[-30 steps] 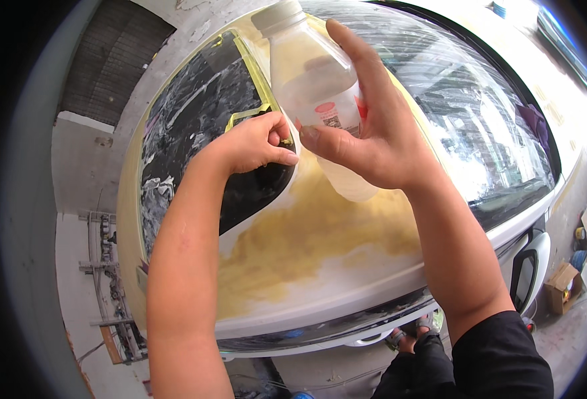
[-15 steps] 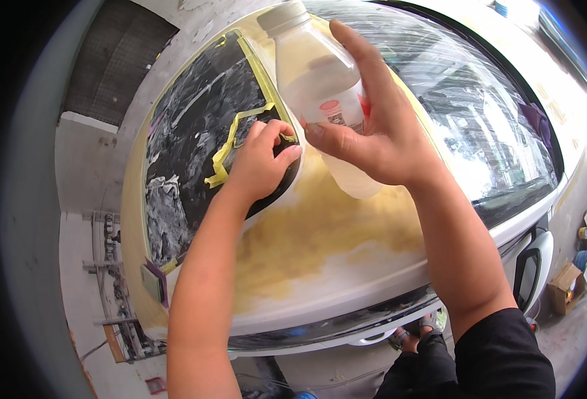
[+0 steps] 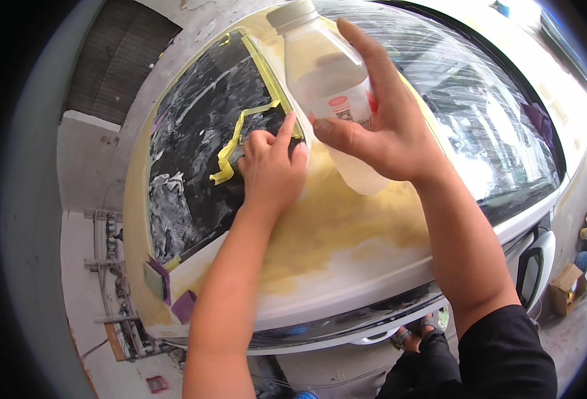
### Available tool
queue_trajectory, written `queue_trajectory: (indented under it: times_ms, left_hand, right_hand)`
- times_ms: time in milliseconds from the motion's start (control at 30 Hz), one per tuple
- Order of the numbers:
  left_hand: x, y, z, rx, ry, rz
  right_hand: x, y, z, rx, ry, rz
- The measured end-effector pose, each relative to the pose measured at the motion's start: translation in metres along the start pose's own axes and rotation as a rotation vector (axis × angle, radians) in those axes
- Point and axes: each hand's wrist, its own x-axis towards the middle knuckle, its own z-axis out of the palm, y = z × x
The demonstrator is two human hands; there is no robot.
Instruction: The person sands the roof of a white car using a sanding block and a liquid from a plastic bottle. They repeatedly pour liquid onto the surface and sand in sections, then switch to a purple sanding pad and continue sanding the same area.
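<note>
A clear plastic bottle [image 3: 330, 80] with a white cap and a red-and-white label is gripped in my right hand [image 3: 390, 136], above the car roof. The bottle tilts, its cap toward the far left. My left hand [image 3: 277, 163] lies at the edge of the dark, white-smeared roof panel [image 3: 200, 133]. Its index finger stretches onto the yellow masking tape [image 3: 261, 66] along that edge, the thumb stands apart, and the other fingers bend. From there a loose, crumpled strip of tape [image 3: 229, 149] trails over the dark panel. I see nothing held in the left hand.
Yellowish patches mark the white car roof [image 3: 347, 233]. A streaked windshield [image 3: 466, 113] is on the right, with a side mirror [image 3: 529, 269] below. Purple sanding pieces [image 3: 184, 307] rest at the roof's near-left corner. A cardboard box [image 3: 566, 286] stands on the floor at right.
My left hand has moved right along the panel edge, and its index finger has straightened onto the tape. The bottle stays in my right hand, shifted slightly right in view.
</note>
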Motion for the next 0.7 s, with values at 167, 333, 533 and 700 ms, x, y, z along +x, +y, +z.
queue_trajectory:
  times_ms: [167,333,533,700]
  left_hand:
    - [-0.011,0.006,-0.006,0.028,-0.015,-0.114]
    - [-0.032,-0.005,-0.012,0.157,0.033,-0.09]
    - [-0.014,-0.003,0.0,0.048,-0.038,-0.169]
    - [-0.037,-0.011,-0.018,0.092,-0.112,-0.195]
  right_hand:
    - [0.001,-0.003,0.002,0.044,0.028,-0.007]
    - [-0.001,-0.003,0.001,0.081,-0.013,0.075]
    - [0.001,-0.004,0.002,0.021,0.002,0.02]
    - [0.0,-0.003,0.002,0.081,-0.011,0.045]
